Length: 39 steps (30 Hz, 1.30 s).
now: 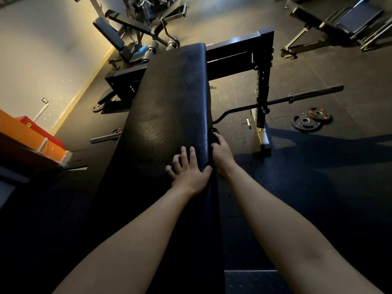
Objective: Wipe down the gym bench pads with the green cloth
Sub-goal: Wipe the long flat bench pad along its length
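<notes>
— Status, left hand (188,170)?
— Flat, fingers spread, on the bench pad (169,98).
— And right hand (221,151)?
— Curled over a dark cloth (214,132) at the pad's right edge; colour unclear.

bench pad (169,98): black leatherette look, pebbled grain, semi-gloss sheen. cloth (214,135): dark, soft, matt. rack frame (263,81): painted metal, matt black. barbell (314,92): dark metal, dull satin. weight plates (305,122): black, matt, rubbery look. floor (318,66): speckled rubber matting, matt.
</notes>
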Each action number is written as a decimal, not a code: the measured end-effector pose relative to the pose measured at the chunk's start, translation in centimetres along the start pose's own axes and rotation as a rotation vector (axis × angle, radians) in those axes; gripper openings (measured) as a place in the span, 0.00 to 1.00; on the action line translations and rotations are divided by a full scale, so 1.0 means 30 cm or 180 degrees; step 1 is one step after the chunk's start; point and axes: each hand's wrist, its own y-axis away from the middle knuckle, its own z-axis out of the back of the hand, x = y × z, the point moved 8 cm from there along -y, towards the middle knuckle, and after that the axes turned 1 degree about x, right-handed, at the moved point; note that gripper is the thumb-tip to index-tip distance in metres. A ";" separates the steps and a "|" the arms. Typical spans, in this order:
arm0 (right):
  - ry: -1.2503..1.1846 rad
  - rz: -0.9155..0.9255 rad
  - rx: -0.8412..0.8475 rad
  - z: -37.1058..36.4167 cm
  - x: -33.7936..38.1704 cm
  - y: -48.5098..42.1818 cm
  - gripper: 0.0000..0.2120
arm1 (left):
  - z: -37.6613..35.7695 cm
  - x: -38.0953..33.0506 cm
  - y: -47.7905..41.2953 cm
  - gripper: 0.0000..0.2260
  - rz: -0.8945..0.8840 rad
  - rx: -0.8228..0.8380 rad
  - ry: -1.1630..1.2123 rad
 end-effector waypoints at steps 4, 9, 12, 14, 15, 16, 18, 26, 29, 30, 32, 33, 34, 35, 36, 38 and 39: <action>0.0235 0.0136 -0.0169 0.024 0.038 0.163 0.21 | 0.005 -0.004 0.000 0.36 -0.0048 -0.0006 0.0028; 0.0662 0.0256 -0.0439 0.055 0.038 0.351 0.18 | 0.025 -0.004 0.013 0.37 -0.0098 0.0231 0.0192; 0.1330 0.0268 -0.0409 0.070 0.090 0.420 0.15 | 0.055 -0.003 0.048 0.35 -0.0204 0.0252 0.0283; 0.1532 0.0358 -0.0367 0.065 0.139 0.454 0.13 | 0.078 -0.021 0.086 0.31 -0.0363 0.0153 0.0563; 0.1482 0.0440 -0.0338 0.049 0.165 0.473 0.13 | 0.093 -0.032 0.111 0.28 -0.0511 0.0074 0.0944; 0.1339 0.0534 -0.0290 0.023 0.186 0.505 0.13 | 0.112 -0.030 0.155 0.23 -0.0678 -0.0025 0.1474; 0.0748 0.0707 -0.0143 -0.018 0.219 0.534 0.16 | 0.152 -0.024 0.223 0.18 -0.0847 -0.0196 0.2465; -0.0749 0.0075 0.0499 -0.263 0.181 0.728 0.11 | 0.174 0.269 0.398 0.26 -0.0341 -0.0249 0.3556; -0.0746 -0.0076 0.0578 -0.329 0.164 0.781 0.12 | 0.170 0.375 0.435 0.18 -0.0037 -0.0484 0.3827; -0.0599 -0.0076 0.0505 -0.333 0.158 0.789 0.11 | 0.169 0.409 0.442 0.13 0.0054 -0.0585 0.3921; -0.0194 0.0004 0.0265 -0.326 0.142 0.795 0.11 | 0.173 0.476 0.457 0.07 0.0244 -0.0756 0.4130; -0.0019 0.0058 0.0152 -0.318 0.138 0.802 0.11 | 0.172 0.508 0.461 0.06 0.0349 -0.0799 0.4250; 0.0133 0.0120 0.0045 -0.309 0.135 0.806 0.11 | 0.173 0.532 0.462 0.06 0.0446 -0.0828 0.4416; 0.0235 0.0208 -0.0061 -0.299 0.135 0.812 0.13 | 0.173 0.554 0.459 0.06 0.0537 -0.0831 0.4608; 0.0325 0.0303 -0.0150 -0.290 0.135 0.818 0.17 | 0.178 0.563 0.462 0.07 0.0620 -0.0796 0.4811; 0.0387 0.0394 -0.0095 -0.293 0.129 0.827 0.26 | 0.178 0.563 0.457 0.10 0.0748 -0.0617 0.5189; 0.0305 0.0347 0.0098 -0.314 0.124 0.835 0.29 | 0.175 0.558 0.452 0.11 0.0797 -0.0529 0.5320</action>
